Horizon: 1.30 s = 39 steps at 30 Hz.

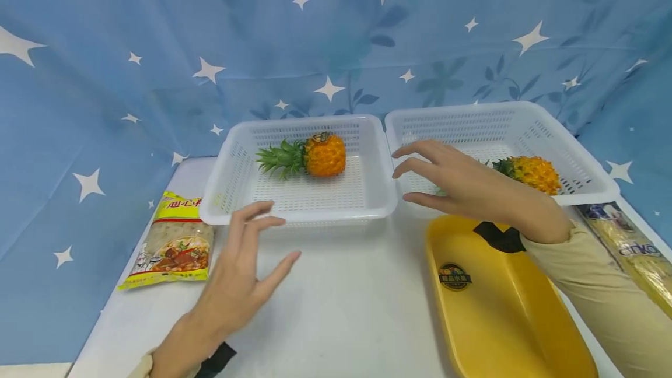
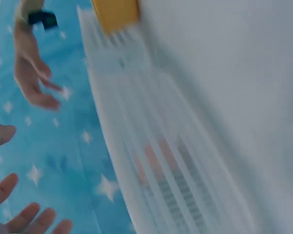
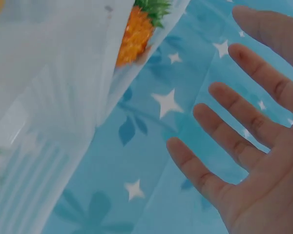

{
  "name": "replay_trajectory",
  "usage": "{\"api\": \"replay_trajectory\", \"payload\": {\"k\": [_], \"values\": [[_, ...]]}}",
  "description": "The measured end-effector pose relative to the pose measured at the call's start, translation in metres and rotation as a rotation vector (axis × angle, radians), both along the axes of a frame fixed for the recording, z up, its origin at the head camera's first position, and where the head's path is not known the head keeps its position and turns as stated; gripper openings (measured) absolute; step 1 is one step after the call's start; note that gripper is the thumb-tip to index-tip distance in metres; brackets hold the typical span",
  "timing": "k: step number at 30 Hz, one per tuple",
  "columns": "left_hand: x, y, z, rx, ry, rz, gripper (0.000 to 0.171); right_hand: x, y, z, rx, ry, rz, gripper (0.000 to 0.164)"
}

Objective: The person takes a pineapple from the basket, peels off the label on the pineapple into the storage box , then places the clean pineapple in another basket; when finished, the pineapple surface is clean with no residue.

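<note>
1. Near the left basket (image 1: 299, 216), left hand (image 1: 236, 282) hovered, fingers spread and relaxed, gripping nothing.
2. At the right basket's (image 1: 457, 111) left end, right hand (image 1: 451, 179) hovered, fingers loosely bent, grip empty.
3. Left pineapple (image 1: 325, 156) lay sideways inside left basket.
4. Right pineapple (image 1: 534, 174) lay inside right basket, leaves partly hidden by right hand.
5. Yellow tub (image 1: 488, 319) sat before right basket; food bag (image 1: 175, 244) lay left.

A white table (image 1: 336, 302) bears baskets (image 1: 310, 216) (image 1: 462, 109), a tray (image 1: 488, 322) and packets (image 1: 173, 238) (image 1: 627, 244).
</note>
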State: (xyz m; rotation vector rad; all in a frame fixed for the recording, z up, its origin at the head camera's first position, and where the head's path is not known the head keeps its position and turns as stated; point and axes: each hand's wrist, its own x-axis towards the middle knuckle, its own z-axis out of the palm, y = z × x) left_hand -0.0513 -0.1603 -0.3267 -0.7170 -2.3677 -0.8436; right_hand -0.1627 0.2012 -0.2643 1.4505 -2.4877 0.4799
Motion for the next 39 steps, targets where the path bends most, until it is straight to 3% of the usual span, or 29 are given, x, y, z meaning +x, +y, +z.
{"api": "replay_trajectory", "payload": {"k": [4, 7, 10, 15, 19, 22, 26, 29, 39], "values": [[-0.022, -0.033, -0.003, 0.069, 0.082, 0.197, 0.079, -0.016, -0.020, -0.004, -0.016, -0.062, 0.016, 0.033], [-0.033, -0.051, -0.008, 0.103, 0.055, 0.332, 0.091, -0.034, -0.041, -0.008, -0.026, -0.123, 0.030, 0.028], [-0.039, -0.062, -0.016, 0.130, -0.032, 0.408, 0.092, -0.053, -0.064, -0.014, -0.048, -0.194, 0.033, 0.024], [-0.049, -0.067, -0.030, 0.231, -0.296, 0.471, 0.102, -0.083, -0.093, -0.018, -0.187, -0.291, -0.074, 0.025], [-0.054, -0.070, -0.039, 0.327, -0.523, 0.460, 0.109, -0.102, -0.107, -0.020, -0.305, -0.421, -0.199, 0.043], [-0.057, -0.073, -0.044, 0.398, -0.617, 0.399, 0.108, -0.114, -0.115, -0.024, -0.329, -0.544, -0.264, 0.059], [-0.060, -0.075, -0.048, 0.478, -0.653, 0.320, 0.106, -0.127, -0.122, -0.029, -0.309, -0.636, -0.315, 0.072], [-0.061, -0.075, -0.049, 0.504, -0.658, 0.297, 0.106, -0.134, -0.125, -0.031, -0.277, -0.682, -0.349, 0.078], [-0.060, -0.074, -0.045, 0.537, -0.731, 0.293, 0.107, -0.138, -0.136, -0.046, -0.060, -0.861, -0.464, 0.091]]}}
